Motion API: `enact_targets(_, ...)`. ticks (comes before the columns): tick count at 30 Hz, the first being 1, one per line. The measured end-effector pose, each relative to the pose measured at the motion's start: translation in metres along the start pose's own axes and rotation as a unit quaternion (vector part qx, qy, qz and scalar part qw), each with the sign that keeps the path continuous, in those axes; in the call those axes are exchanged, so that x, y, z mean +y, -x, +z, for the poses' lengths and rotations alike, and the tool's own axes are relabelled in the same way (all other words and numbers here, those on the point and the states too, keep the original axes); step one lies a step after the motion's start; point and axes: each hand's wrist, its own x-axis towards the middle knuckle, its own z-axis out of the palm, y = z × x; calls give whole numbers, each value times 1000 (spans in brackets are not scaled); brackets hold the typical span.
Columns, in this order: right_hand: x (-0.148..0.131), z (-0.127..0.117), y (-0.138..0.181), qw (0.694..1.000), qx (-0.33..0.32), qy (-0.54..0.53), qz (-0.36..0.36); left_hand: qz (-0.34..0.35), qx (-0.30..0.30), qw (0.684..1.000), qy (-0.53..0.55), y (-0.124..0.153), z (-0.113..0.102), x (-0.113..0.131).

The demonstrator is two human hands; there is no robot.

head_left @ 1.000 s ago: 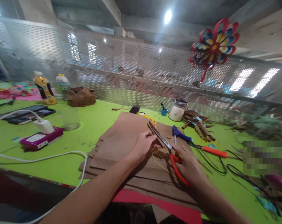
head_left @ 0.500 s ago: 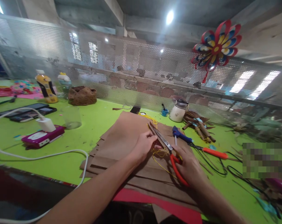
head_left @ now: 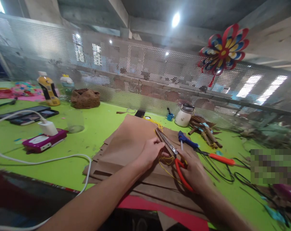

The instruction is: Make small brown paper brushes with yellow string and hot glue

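Note:
My right hand [head_left: 193,171] grips the red handles of a pair of scissors [head_left: 170,149], whose steel blades point up and to the left over a stack of brown paper sheets [head_left: 128,144]. My left hand [head_left: 151,152] is curled beside the blades, fingers pinched on a thin yellow thread [head_left: 167,160] that loops under the scissors. More yellow thread [head_left: 155,122] lies at the far edge of the paper.
On the green table [head_left: 97,125] lie a blue glue gun [head_left: 186,139], an orange-handled tool [head_left: 221,158], black cables [head_left: 232,175], brown paper rolls [head_left: 204,128], a white jar [head_left: 183,116], a clear cup [head_left: 73,122], a pink power strip with white charger [head_left: 43,139], phones [head_left: 27,115], a yellow bottle [head_left: 48,91]. A perforated metal screen [head_left: 136,77] carries a paper pinwheel [head_left: 222,53].
Both hands stay on the paper with scissors and thread; my left hand has shifted slightly down along the blades. The view has drifted a little.

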Motion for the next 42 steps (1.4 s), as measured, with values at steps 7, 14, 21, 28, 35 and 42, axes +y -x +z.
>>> enact_targets(7,1,1,-1,1000,-1,-2,-7,0,-4,1000,-2,-2,-1,-2)
enact_targets(14,3,3,-2,1000,15,23,-6,-2,-16,1000,-9,1,1,1)
enact_targets(21,-2,1,-2,1000,-1,-10,-12,-11,-23,1000,-3,2,1,2)
enact_targets(28,0,0,-3,998,18,-58,11,-22,-14,1000,-5,1,2,2)
enact_targets(35,27,-7,-10,988,57,-68,130,-55,11,998,18,-1,-3,7)
enact_targets(42,68,-18,-9,981,27,32,187,-92,-9,989,113,-11,-14,3)
